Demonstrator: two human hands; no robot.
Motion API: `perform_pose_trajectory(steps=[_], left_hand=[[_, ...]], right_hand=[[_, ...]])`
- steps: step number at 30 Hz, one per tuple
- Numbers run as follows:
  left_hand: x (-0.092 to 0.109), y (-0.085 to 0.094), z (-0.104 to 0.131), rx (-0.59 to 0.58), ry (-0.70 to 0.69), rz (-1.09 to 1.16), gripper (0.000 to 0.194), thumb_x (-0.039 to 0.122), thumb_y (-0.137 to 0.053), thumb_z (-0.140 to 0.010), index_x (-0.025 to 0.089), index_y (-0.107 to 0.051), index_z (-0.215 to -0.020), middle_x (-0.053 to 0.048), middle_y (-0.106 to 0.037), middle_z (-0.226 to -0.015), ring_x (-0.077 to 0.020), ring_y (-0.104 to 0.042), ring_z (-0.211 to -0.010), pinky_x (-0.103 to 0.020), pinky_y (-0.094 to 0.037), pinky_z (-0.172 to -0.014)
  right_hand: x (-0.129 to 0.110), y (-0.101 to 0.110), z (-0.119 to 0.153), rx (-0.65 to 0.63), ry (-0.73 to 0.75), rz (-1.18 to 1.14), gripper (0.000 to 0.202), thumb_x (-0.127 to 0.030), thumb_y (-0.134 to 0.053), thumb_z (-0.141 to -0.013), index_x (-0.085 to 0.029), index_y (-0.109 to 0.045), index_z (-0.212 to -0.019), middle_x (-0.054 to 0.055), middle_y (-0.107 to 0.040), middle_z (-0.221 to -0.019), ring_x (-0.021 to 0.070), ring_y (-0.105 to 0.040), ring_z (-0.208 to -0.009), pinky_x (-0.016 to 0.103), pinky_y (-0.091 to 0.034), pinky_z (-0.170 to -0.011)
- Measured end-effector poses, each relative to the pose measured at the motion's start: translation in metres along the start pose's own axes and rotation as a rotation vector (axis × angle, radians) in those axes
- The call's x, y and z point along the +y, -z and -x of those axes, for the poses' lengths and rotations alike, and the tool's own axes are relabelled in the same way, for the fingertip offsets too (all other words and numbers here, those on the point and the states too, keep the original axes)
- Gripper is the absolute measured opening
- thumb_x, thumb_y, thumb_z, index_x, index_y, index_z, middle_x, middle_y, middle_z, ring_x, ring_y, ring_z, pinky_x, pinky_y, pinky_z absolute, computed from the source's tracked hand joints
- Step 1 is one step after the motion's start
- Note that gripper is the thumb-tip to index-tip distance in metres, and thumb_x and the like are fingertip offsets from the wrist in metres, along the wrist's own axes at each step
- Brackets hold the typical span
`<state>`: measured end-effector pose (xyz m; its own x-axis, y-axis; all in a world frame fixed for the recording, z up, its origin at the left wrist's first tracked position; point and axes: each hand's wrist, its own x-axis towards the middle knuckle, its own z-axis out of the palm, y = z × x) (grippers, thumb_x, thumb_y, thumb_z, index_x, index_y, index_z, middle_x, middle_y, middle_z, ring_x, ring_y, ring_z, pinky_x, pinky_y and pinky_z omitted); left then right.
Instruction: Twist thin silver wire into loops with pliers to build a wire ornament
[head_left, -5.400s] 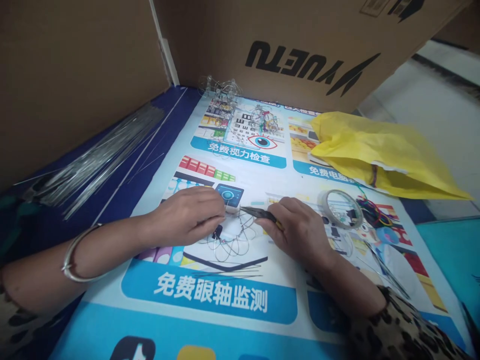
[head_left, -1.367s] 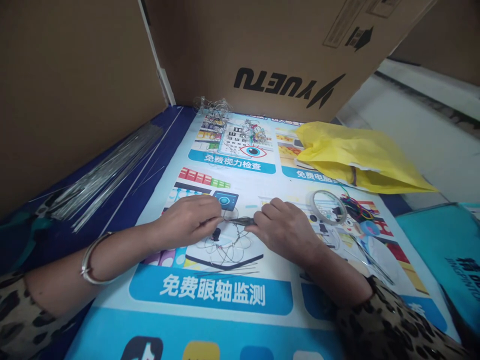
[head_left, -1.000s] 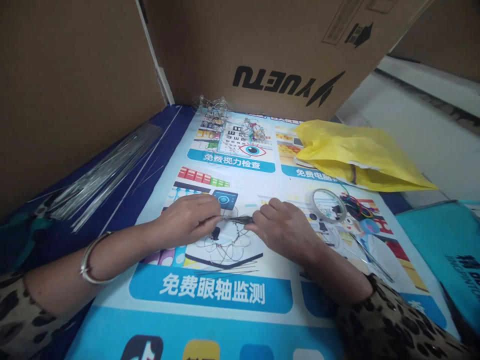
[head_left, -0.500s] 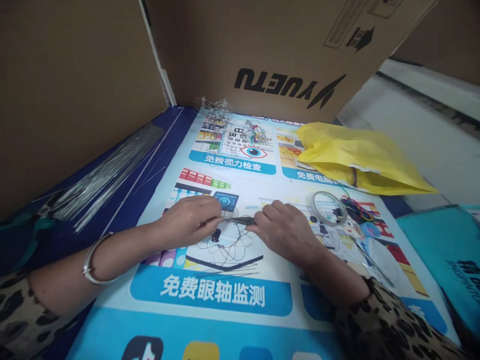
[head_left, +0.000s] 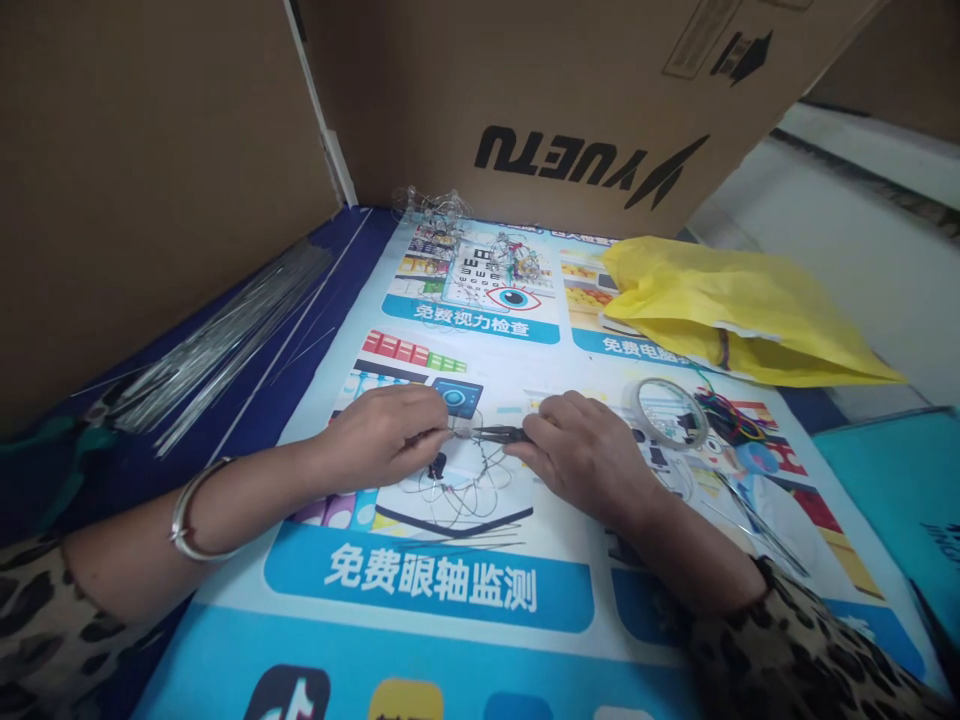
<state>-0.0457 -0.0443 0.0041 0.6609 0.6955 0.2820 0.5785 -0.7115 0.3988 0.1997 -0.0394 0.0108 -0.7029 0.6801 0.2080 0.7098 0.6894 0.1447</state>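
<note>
My left hand [head_left: 397,432] is closed in a pinch on a looped wire piece [head_left: 480,478], whose thin petal-like loops hang below the fingers over the printed sheet. Opposite it, my right hand [head_left: 583,448] is wrapped around a pair of pliers. The dark, narrow jaws of the pliers [head_left: 499,434] point left and reach the wire close to my left fingertips. Their handles are hidden inside my right palm. Several short straight wires [head_left: 480,538] lie just below the loops.
Bundled straight wires [head_left: 240,335] and green-handled cutters [head_left: 71,445] lie left. Wire tangles [head_left: 435,210] sit at the back, before a cardboard box [head_left: 570,80]. To the right are a tape roll [head_left: 637,415], coloured cords [head_left: 739,415], tweezers-like metal tools [head_left: 765,525] and a yellow bag [head_left: 750,305].
My right hand and the pliers have shifted slightly right, away from my left hand, showing more of the jaws. My left hand keeps its pinch. The whole view has shifted a little.
</note>
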Motion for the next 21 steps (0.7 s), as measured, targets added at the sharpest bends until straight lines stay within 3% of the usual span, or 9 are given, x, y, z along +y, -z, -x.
perform_pose_trajectory(steps=[21], left_hand=[[0.001,-0.0018,0.0005,0.005,-0.024,-0.031,0.019,0.02,-0.038,-0.086,0.017,-0.05,-0.071,-0.002,-0.052,-0.069,-0.0132,-0.046,-0.066,-0.026,-0.038,-0.06]], right_hand=[[-0.0085,0.0006,-0.0005,0.013,0.084,0.042,0.031,-0.038,-0.041,-0.089,-0.018,-0.059,-0.073,0.004,-0.059,-0.07,0.0157,-0.045,-0.068,0.029,-0.023,-0.056]])
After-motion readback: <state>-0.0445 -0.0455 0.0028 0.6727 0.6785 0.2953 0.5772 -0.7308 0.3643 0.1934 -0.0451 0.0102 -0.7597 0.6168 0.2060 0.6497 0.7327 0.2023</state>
